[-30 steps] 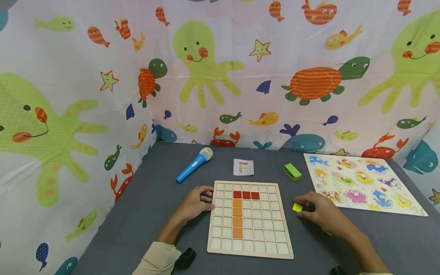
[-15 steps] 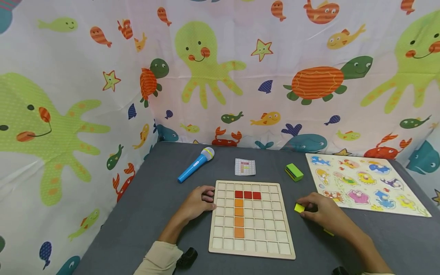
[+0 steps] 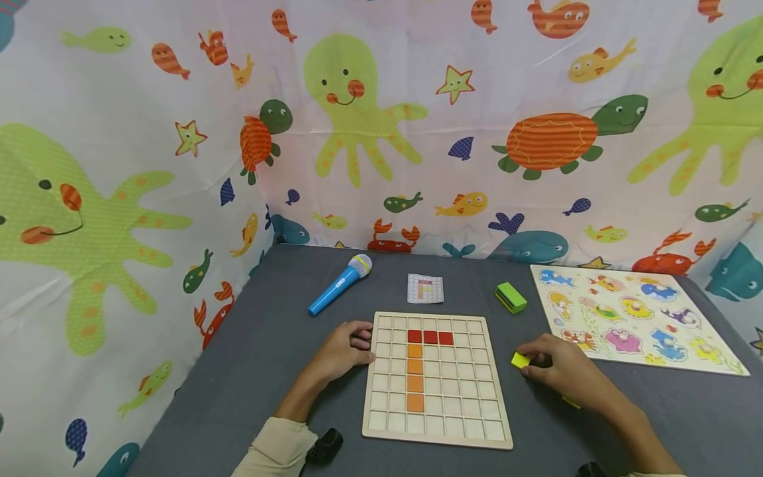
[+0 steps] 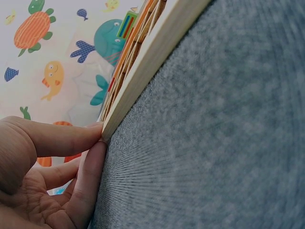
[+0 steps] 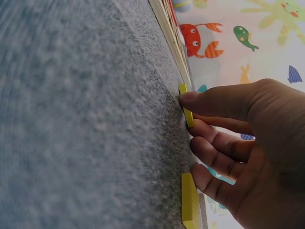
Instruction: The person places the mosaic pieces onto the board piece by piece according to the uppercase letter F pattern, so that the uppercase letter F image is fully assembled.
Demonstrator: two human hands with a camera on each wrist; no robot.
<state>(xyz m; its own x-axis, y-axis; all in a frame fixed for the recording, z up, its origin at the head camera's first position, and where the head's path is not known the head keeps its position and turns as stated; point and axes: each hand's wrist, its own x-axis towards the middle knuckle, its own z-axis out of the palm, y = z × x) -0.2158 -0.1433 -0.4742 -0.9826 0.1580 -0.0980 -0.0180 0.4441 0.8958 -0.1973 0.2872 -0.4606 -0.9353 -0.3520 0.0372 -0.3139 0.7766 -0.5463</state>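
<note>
A wooden grid board (image 3: pixel 437 381) lies flat on the table, with a row of red tiles (image 3: pixel 430 337) and a column of orange tiles (image 3: pixel 414 366) in its cells. My left hand (image 3: pixel 341 351) holds the board's left edge, with thumb and fingertips against the wood; the left wrist view shows this edge close up. Right of the board, my right hand (image 3: pixel 560 370) pinches a small yellow tile (image 3: pixel 520 360) between thumb and finger, low over the table. A second yellow tile (image 5: pixel 189 200) lies beneath that hand, mostly hidden in the head view.
A pattern card (image 3: pixel 425 289) lies behind the board, with a blue toy microphone (image 3: pixel 338 286) to its left. Toward the back right are a green block (image 3: pixel 510 297) and a sea-animal puzzle board (image 3: pixel 632 318). A printed curtain (image 3: pixel 417 132) encloses the table's back and left.
The head view has shifted slightly. Both hands stay in place, the left at the board's edge and the right pinching the yellow tile.
</note>
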